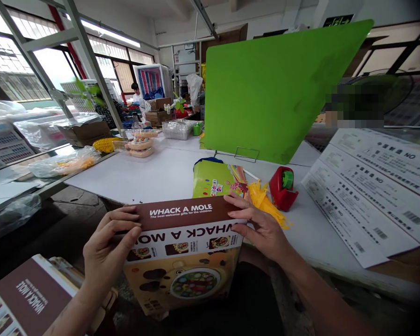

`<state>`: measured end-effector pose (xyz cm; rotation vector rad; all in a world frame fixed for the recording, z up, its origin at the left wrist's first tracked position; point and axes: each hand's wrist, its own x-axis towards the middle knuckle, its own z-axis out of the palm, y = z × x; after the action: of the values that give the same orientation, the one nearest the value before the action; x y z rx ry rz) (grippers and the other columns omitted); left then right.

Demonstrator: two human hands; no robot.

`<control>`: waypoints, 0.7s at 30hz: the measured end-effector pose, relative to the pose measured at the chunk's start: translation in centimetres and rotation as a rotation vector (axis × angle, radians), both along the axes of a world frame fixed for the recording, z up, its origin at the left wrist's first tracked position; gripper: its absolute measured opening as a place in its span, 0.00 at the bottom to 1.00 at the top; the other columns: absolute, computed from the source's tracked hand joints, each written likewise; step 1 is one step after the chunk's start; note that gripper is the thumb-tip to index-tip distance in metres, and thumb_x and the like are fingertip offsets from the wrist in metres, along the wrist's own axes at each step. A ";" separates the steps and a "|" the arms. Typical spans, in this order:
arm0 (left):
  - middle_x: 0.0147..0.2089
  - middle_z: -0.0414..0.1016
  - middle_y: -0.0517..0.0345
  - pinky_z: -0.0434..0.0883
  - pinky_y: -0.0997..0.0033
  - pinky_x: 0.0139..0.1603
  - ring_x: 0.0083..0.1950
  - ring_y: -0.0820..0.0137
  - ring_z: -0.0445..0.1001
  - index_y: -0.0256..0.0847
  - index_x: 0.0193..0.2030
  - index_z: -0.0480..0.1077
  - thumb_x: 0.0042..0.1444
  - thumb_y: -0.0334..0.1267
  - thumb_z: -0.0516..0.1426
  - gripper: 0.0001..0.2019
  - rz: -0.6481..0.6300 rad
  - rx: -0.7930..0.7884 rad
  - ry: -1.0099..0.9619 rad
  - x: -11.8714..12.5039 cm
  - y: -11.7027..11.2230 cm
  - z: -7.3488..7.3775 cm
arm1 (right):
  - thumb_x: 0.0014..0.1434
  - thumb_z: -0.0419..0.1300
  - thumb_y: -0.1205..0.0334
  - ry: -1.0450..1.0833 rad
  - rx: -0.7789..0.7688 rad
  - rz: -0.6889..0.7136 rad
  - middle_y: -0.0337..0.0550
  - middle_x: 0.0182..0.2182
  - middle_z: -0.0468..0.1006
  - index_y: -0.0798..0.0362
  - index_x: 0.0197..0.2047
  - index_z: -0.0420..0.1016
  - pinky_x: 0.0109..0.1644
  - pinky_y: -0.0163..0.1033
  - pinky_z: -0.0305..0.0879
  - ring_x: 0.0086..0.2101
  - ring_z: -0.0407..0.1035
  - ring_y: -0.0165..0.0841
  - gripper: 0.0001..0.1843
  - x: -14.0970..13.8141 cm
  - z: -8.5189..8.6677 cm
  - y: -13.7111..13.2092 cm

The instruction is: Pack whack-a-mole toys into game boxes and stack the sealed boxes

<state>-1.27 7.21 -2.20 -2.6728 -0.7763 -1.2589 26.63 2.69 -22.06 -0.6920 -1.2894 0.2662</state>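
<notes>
A brown and cream toy box printed "WHACK A MOLE" stands upright before me, close to the white table's near edge. Its brown top panel faces up and looks closed. My left hand grips the top left corner, fingers over the top and thumb on the printed side. At the opposite corner, my right hand holds the box the same way, between thumb and fingers. Just behind the box lies a green "Children's Day" printed sheet or bag. Yellow netting and a red tape dispenser lie beyond my right hand.
Printed white cartons lean at the right of the white table. A large green board rises behind. Another "WHACK A MOLE" box sits lower left. Clear packs with round toys stand farther back. A person sits in the distance.
</notes>
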 end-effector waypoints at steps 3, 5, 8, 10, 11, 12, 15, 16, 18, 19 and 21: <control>0.43 0.81 0.59 0.54 0.38 0.71 0.53 0.57 0.75 0.52 0.46 0.77 0.57 0.30 0.63 0.12 0.008 0.361 0.309 1.0 -0.1 -0.1 | 0.62 0.64 0.62 0.055 -0.014 -0.047 0.45 0.59 0.75 0.45 0.47 0.77 0.70 0.64 0.55 0.63 0.64 0.43 0.09 0.2 -0.6 -0.1; 0.49 0.82 0.54 0.51 0.38 0.72 0.55 0.56 0.73 0.47 0.56 0.74 0.58 0.27 0.61 0.20 0.014 0.526 0.510 2.1 -0.5 -0.6 | 0.62 0.65 0.63 0.088 -0.005 -0.068 0.45 0.58 0.77 0.45 0.47 0.77 0.70 0.65 0.54 0.62 0.65 0.43 0.10 0.3 -0.9 -0.2; 0.54 0.79 0.46 0.64 0.50 0.63 0.56 0.57 0.72 0.36 0.61 0.70 0.61 0.25 0.57 0.21 -0.025 0.520 0.622 4.4 -1.3 -2.4 | 0.62 0.65 0.62 0.098 -0.010 -0.011 0.44 0.57 0.77 0.45 0.47 0.77 0.68 0.61 0.59 0.62 0.65 0.42 0.09 0.9 -1.3 -0.4; 0.52 0.79 0.45 0.67 0.54 0.57 0.54 0.57 0.72 0.35 0.60 0.70 0.62 0.25 0.57 0.19 -0.019 0.539 0.591 5.7 -1.6 -3.7 | 0.62 0.64 0.58 0.130 -0.081 0.046 0.46 0.56 0.78 0.46 0.44 0.78 0.63 0.56 0.67 0.60 0.68 0.42 0.07 2.4 -2.0 -0.2; 0.51 0.80 0.45 0.67 0.54 0.56 0.54 0.57 0.73 0.35 0.60 0.70 0.61 0.24 0.57 0.20 -0.013 0.559 0.573 6.2 -1.8 -4.3 | 0.62 0.63 0.55 0.174 -0.154 0.017 0.47 0.54 0.79 0.47 0.42 0.78 0.59 0.53 0.71 0.57 0.71 0.42 0.08 3.5 -2.7 0.1; 0.51 0.80 0.44 0.66 0.54 0.55 0.53 0.56 0.73 0.35 0.60 0.70 0.61 0.23 0.57 0.20 -0.015 0.576 0.559 6.4 -1.8 -4.7 | 0.61 0.63 0.51 0.236 -0.246 -0.064 0.47 0.52 0.80 0.48 0.40 0.78 0.55 0.51 0.74 0.53 0.74 0.42 0.10 5.0 -3.6 0.5; 0.50 0.80 0.44 0.66 0.54 0.55 0.54 0.57 0.72 0.36 0.60 0.70 0.61 0.22 0.56 0.20 -0.019 0.595 0.531 6.6 -1.8 -5.3 | 0.56 0.63 0.46 0.444 -0.524 -0.477 0.50 0.44 0.82 0.50 0.38 0.78 0.43 0.46 0.74 0.41 0.77 0.42 0.16 10.2 -7.4 2.0; 0.51 0.80 0.45 0.65 0.54 0.56 0.54 0.57 0.72 0.36 0.60 0.70 0.62 0.23 0.56 0.20 -0.011 0.590 0.526 6.5 -1.8 -5.4 | 0.56 0.63 0.48 0.489 -0.569 -0.567 0.52 0.41 0.82 0.51 0.37 0.78 0.43 0.47 0.72 0.39 0.76 0.42 0.15 12.0 -8.8 2.6; 0.51 0.80 0.46 0.65 0.54 0.56 0.54 0.57 0.72 0.37 0.59 0.71 0.63 0.24 0.55 0.19 0.004 0.581 0.518 6.4 -2.0 -5.6 | 0.53 0.65 0.52 0.548 -0.658 -0.699 0.52 0.32 0.80 0.52 0.31 0.76 0.40 0.47 0.68 0.34 0.73 0.42 0.12 15.1 -11.4 3.8; 0.51 0.80 0.46 0.65 0.54 0.56 0.54 0.57 0.72 0.37 0.59 0.71 0.63 0.24 0.55 0.19 0.010 0.576 0.514 6.4 -2.1 -5.7 | 0.52 0.66 0.53 0.560 -0.702 -0.735 0.50 0.26 0.77 0.52 0.27 0.74 0.38 0.46 0.66 0.31 0.72 0.42 0.11 16.2 -12.5 4.3; 0.51 0.79 0.45 0.65 0.54 0.56 0.55 0.57 0.71 0.36 0.59 0.71 0.63 0.24 0.54 0.18 0.006 0.563 0.519 6.4 -2.5 -6.0 | 0.50 0.67 0.54 0.548 -0.770 -0.743 0.44 0.18 0.71 0.51 0.20 0.71 0.32 0.45 0.61 0.25 0.67 0.39 0.14 17.8 -14.2 5.3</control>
<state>5.15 4.72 -8.16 -2.3417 -0.2959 -0.5974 44.41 7.98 -36.22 -1.5682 -0.3146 0.3057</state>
